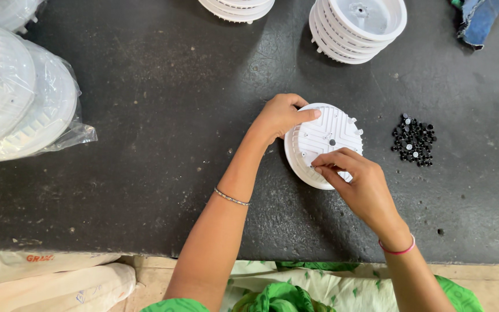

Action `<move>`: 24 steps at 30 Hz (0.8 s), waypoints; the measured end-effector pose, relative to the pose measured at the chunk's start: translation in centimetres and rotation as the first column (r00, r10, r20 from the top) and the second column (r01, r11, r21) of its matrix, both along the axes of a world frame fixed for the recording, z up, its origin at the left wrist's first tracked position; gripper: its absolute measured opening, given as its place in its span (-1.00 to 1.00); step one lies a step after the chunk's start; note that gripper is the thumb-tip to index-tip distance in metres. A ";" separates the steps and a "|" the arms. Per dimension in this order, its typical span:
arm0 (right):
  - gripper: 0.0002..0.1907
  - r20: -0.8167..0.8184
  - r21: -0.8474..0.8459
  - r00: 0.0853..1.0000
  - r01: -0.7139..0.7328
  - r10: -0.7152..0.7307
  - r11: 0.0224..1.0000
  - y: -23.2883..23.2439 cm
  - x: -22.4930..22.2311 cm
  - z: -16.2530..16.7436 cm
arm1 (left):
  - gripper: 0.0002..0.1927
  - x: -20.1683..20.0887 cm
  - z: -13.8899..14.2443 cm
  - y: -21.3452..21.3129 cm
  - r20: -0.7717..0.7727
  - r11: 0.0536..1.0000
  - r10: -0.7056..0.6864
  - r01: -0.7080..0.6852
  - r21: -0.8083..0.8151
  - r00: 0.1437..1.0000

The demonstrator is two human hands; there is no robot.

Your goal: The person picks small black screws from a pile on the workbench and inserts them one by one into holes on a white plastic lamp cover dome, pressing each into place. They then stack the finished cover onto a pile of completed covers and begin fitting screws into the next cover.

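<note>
— Looking down from the head view: round white ribbed plastic disc [323, 138] flat on the dark grey worktable [163, 173], near the front middle. Left hand [280, 115] curled over the disc's upper-left rim, index finger stretched across the ribs, pinning it. Right hand [358, 180] closed to a pinch at the disc's lower edge, fingertips [317, 166] together on something too small to make out.

— Risks?

— Could slip from the pinch and roll off across the table; probably hard to spot on that dark surface. Could also skid the disc sideways if pressed off-centre, held on one side only.

— Anything close by?

— Loose heap of small black round pieces [413, 140] just right of the disc, easily scattered by a sweep of the right wrist. Stack of white discs [356, 29] well behind, bagged white discs [18, 98] far left, both clear of the hands.
</note>
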State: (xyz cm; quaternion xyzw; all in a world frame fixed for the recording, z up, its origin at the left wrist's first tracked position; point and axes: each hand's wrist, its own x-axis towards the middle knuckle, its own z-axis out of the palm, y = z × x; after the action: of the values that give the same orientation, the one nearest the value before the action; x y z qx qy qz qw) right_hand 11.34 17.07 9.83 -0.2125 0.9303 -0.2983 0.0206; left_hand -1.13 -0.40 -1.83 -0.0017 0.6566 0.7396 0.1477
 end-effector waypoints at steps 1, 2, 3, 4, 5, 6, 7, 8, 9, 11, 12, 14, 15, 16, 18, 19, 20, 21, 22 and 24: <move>-0.85 -0.003 0.004 1.000 -0.008 0.008 1.000 -0.1 0.0 -0.1 | -0.52 0.0 -0.1 0.0 0.001 1.000 0.001 -0.001 -0.003 1.000; -0.85 -0.006 0.008 1.000 -0.014 0.014 1.000 -0.1 0.0 -0.1 | -0.52 0.0 -0.1 0.0 0.002 1.000 0.001 -0.001 -0.005 1.000; -0.85 -0.011 0.012 1.000 -0.020 0.020 1.000 -0.1 0.0 -0.2 | -0.52 0.0 -0.1 0.0 0.002 1.000 0.000 0.000 -0.008 1.000; -0.85 -0.018 0.010 1.000 -0.026 0.026 1.000 -0.1 -0.1 -0.2 | -0.51 -0.1 -0.1 0.0 0.004 1.000 0.000 0.000 -0.024 1.000; -0.85 -0.025 0.009 0.999 -0.031 0.031 0.999 -0.1 -0.1 -0.2 | -0.51 -0.1 -0.1 0.0 0.008 0.999 -0.001 0.001 -0.039 1.000; -0.85 -0.032 0.008 0.999 -0.037 0.037 0.999 -0.1 0.0 -0.3 | -0.51 -0.1 -0.1 0.0 0.012 0.998 0.000 0.001 -0.055 1.000; -0.85 -0.039 0.010 0.999 -0.036 0.036 0.999 -0.1 0.0 -0.3 | -0.51 -0.1 0.0 -0.1 0.013 0.999 0.000 0.001 -0.037 1.000; -0.85 -0.046 0.013 0.998 -0.035 0.036 0.999 -0.2 0.0 -0.3 | -0.52 0.0 0.0 -0.1 0.014 1.000 0.000 0.000 -0.020 1.000; -0.84 -0.053 0.015 0.998 -0.034 0.035 0.999 -0.2 0.1 -0.3 | -0.52 0.0 0.0 -0.1 0.016 1.000 0.000 0.000 -0.002 1.000; -0.85 -0.071 0.053 0.997 -0.039 0.042 0.998 -0.3 0.0 -0.3 | -0.52 0.0 0.1 -0.1 0.007 1.000 0.003 -0.003 -0.004 1.000; -0.86 -0.080 0.071 0.996 -0.039 0.045 0.997 -0.3 0.0 -0.3 | -0.52 0.1 0.2 -0.1 0.004 1.000 0.004 -0.004 -0.005 1.000; -0.86 -0.089 0.071 0.994 -0.049 0.055 0.996 -0.3 0.0 -0.3 | -0.52 0.1 0.3 0.0 0.019 1.000 0.012 -0.011 -0.027 1.000; -0.86 -0.095 0.072 0.994 -0.053 0.060 0.996 -0.3 0.0 -0.3 | -0.53 0.1 0.4 0.0 0.026 0.999 0.016 -0.015 -0.038 1.000; -0.86 -0.095 0.073 0.994 -0.048 0.055 0.996 -0.3 0.0 -0.3 | -0.53 0.1 0.4 0.0 0.024 0.999 0.014 -0.013 -0.034 1.000; -0.86 -0.093 0.075 0.995 -0.038 0.045 0.996 -0.4 0.0 -0.4 | -0.52 0.2 0.5 0.0 0.022 1.000 0.011 -0.011 -0.026 1.000; -0.86 -0.084 0.070 0.996 -0.036 0.041 0.997 -0.4 0.0 -0.4 | -0.53 0.1 0.5 0.0 0.015 1.000 0.011 -0.010 -0.021 1.000; -0.86 -0.074 0.064 0.997 -0.032 0.037 0.997 -0.4 0.0 -0.4 | -0.53 0.2 0.6 0.0 0.009 1.000 0.010 -0.009 -0.017 1.000; -0.86 -0.065 0.056 0.997 -0.029 0.032 0.998 -0.4 0.0 -0.5 | -0.53 0.2 0.6 0.0 0.003 1.000 0.008 -0.008 -0.014 1.000; -0.86 -0.064 0.053 0.997 -0.029 0.033 0.998 -0.4 0.0 -0.5 | -0.53 0.2 0.6 0.0 0.008 1.000 0.007 -0.007 -0.014 1.000; -0.87 -0.059 0.051 0.998 -0.030 0.033 0.998 -0.3 0.0 -0.5 | -0.54 0.2 0.6 0.0 0.020 1.000 0.004 -0.004 -0.011 1.000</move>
State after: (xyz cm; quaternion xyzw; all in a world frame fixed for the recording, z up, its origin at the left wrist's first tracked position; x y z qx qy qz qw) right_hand 11.34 16.75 9.35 -0.2353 0.9342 -0.2682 0.0028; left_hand -0.89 -0.38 -1.25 -0.0114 0.6590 0.7363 0.1529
